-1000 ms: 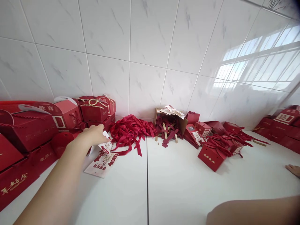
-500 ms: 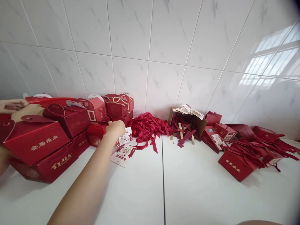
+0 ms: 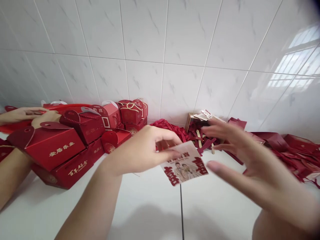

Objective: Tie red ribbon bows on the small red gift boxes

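My left hand pinches a small printed card by its upper left edge, above the white table. The card is cream with red lettering and a picture of a couple. To the card's right, my right hand is spread open, slightly blurred, thumb close to the card's right corner but apart from it. Behind my hands lie a heap of dark red ribbons, partly hidden by my left hand, and a small open carton with dark red pieces and wooden sticks.
Red gift boxes are stacked at the left, where another person's hands hold something red. More red boxes and ribbons lie at the right. A tiled wall borders the table's back. A seam runs down the tabletop.
My left hand has lifted from the cards beside the ribbons and moved right, toward me, carrying one card. My right hand has come into view from the right.
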The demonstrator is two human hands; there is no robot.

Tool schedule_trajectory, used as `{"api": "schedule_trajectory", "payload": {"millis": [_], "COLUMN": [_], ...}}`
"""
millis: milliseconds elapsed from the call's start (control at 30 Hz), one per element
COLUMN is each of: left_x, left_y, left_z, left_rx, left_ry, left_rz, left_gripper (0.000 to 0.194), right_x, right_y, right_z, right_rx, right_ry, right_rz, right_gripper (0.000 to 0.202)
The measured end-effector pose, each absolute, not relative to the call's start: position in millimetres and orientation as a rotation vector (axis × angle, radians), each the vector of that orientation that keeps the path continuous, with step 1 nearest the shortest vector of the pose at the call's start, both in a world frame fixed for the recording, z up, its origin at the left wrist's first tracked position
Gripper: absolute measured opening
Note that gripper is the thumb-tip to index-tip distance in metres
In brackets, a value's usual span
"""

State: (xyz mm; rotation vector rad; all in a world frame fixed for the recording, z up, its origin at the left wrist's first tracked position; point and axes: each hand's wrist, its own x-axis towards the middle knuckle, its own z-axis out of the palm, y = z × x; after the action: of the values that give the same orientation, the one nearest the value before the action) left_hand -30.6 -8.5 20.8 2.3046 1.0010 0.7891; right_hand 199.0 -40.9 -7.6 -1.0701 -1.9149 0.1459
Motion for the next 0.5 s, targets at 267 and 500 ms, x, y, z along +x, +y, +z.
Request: {"api": "schedule_trajectory", "payload": {"millis": [267,500], "left_x": [-48,-78], "left_y": [56,121], "left_z": [-10,-68], "left_rx": [2.300,2.057], "left_ry": [1.374,1.858], "left_rz": [0.350,-0.365], "left_gripper": [0.033,0.046], "right_x": [208,232], "right_y": [-21,-20], "right_z": [-8,-9], "right_rx": [-1.255,-1.328], "right_ry": [-2.123,-2.009], "right_rz": [0.257,0.229], "right_gripper": [0.018,0.025]}}
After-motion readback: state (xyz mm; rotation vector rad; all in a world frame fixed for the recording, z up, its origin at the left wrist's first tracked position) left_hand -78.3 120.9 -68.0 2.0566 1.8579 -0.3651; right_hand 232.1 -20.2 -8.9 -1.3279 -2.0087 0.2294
